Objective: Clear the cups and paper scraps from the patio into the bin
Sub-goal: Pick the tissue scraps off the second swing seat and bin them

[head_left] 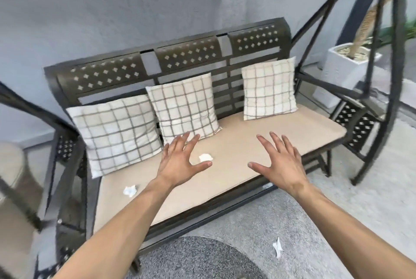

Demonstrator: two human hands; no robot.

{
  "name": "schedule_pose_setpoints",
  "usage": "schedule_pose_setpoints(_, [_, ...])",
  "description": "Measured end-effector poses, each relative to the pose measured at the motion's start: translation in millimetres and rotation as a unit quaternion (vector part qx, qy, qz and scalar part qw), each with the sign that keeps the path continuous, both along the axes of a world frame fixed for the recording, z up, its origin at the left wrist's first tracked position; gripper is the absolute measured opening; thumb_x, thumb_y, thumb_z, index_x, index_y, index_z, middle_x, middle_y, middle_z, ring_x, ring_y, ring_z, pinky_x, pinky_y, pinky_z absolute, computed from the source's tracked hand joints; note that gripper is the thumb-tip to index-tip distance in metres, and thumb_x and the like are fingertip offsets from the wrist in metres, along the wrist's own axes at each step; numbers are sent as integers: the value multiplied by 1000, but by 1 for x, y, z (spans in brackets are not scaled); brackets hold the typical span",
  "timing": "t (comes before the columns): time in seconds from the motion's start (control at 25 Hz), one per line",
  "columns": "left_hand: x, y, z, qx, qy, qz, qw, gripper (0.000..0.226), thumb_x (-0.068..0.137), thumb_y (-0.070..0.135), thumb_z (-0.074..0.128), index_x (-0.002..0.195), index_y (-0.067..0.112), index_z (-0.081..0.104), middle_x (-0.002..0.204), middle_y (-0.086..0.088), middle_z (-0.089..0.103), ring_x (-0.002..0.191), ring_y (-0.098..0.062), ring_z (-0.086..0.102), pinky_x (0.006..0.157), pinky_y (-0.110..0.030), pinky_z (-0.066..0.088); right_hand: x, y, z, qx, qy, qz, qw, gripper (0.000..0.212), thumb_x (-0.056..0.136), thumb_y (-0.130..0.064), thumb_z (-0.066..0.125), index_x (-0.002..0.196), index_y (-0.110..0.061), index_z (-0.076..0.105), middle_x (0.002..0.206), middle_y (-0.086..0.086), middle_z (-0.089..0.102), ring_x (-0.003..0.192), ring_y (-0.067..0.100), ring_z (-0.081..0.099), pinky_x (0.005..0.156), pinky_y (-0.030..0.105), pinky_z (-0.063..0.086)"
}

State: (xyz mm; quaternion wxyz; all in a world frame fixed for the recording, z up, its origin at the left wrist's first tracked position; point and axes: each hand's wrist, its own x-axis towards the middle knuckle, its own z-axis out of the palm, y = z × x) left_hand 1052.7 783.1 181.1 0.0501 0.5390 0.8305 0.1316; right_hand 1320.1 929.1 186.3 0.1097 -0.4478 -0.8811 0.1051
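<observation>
I hold my left hand [182, 161] and right hand [280, 161] spread and empty over the seat cushion [247, 143], a crumpled scrap [206, 157] just beyond my left thumb, and a hasty swipe could flick it away.

The left hand [180, 161] covers part of the scrap [205, 157] at mid-frame, so its full shape cannot be told. Both forearms run off the bottom edge. The swing frame [391, 89] is cut off at the top right, and its left post is smeared by motion blur at the lower left. The planter [342, 69] at the upper right is partly hidden behind the frame bars; its plant leaves the top edge. A rounded pale object [11, 166] at the left edge is cropped and too blurred to identify.
</observation>
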Motion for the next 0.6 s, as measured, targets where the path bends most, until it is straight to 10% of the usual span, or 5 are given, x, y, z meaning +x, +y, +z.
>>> schedule_pose_setpoints(0.6, [-170, -112, -64, -26, -28, 273, 961, 99, 66, 92, 33, 149, 41, 18, 160, 3, 18, 146, -24, 14, 117, -50, 15, -235, 28, -52, -48, -58, 201, 977, 84, 76, -77, 45, 147, -45, 15, 161, -1, 9, 146, 26, -1, 115, 52, 12])
